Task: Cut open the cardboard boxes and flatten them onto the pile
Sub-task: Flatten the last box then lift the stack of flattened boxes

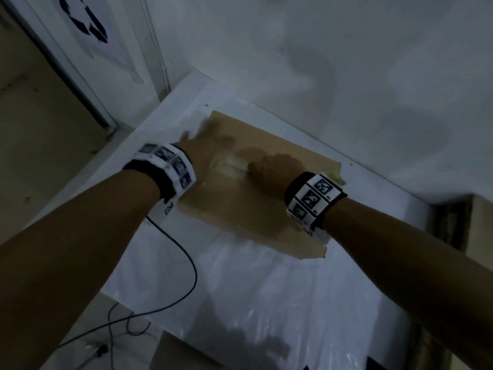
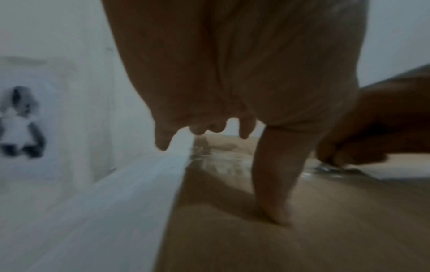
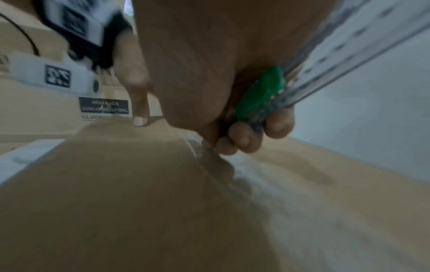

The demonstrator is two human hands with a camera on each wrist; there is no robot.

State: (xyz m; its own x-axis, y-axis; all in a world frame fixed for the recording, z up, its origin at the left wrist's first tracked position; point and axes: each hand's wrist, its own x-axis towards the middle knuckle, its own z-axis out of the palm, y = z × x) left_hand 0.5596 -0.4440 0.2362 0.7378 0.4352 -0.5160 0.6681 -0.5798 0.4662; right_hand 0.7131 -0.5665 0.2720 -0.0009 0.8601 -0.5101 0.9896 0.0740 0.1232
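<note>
Cardboard box (image 1: 256,182) lies on the white table (image 1: 373,209); our left hand (image 1: 202,148) presses it with straight fingers; our right hand (image 1: 274,169) grips the green cutter (image 3: 260,93) at the taped seam (image 1: 229,166); a slipping blade could nick our left thumb (image 2: 277,184).

Under dim light, a white counter (image 1: 266,276) covered with glossy plastic sheeting stood in the corner of pale, shadow-mottled walls (image 1: 346,62), with a recycling-symbol poster (image 1: 88,22) on the left and a black cable (image 1: 173,263) trailing down to the floor.
</note>
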